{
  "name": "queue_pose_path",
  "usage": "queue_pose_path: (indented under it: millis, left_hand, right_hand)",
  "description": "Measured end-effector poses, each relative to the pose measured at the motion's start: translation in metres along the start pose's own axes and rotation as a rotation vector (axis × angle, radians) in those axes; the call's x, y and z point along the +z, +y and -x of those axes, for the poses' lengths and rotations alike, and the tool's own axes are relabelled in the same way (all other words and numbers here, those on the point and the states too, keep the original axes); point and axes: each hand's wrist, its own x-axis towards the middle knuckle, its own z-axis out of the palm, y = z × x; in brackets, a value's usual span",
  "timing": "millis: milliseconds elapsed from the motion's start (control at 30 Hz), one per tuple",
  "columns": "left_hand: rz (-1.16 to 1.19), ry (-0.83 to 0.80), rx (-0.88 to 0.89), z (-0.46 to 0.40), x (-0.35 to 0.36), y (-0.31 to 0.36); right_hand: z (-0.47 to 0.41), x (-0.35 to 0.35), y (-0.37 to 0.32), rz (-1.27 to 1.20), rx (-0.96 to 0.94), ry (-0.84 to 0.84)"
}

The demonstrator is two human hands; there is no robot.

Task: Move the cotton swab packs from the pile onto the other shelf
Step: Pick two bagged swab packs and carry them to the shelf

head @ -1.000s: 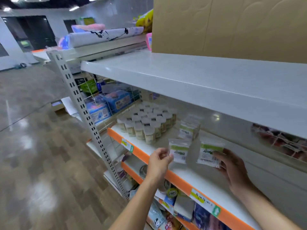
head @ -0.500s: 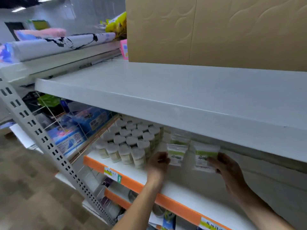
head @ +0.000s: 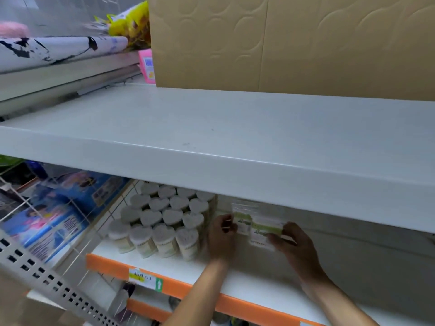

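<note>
Bright, even light from above falls on the upper white shelf (head: 211,128), which shows a soft sheen. The space beneath it lies in shadow, so both hands look dark. Motion blur smears the perforated upright (head: 47,278) and blue boxes (head: 58,208) at left. Wide-angle distortion bends the shelf edges.

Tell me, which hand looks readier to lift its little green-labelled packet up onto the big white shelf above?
Probably the right hand: its cotton swab pack sits in front, nearer the shelf's open edge. The left hand pinches a pack further back, tight beside the jars.
</note>
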Motion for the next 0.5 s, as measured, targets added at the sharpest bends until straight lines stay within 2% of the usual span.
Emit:
queue_pose_path:
  millis: [167,367,500]
  left_hand:
    - [0.030,-0.024,0.000,0.002,-0.003,-0.002]
    - [-0.101,-0.074,0.023,0.018,-0.023,-0.014]
    - [-0.088,-0.100,0.026,0.030,-0.035,-0.017]
  right_hand:
    - [-0.002,0.024,0.002,0.000,-0.011,0.048]
    - [-0.007,0.055,0.013,-0.032,0.068,0.140]
    - [-0.008,0.071,0.017,0.002,0.075,0.188]
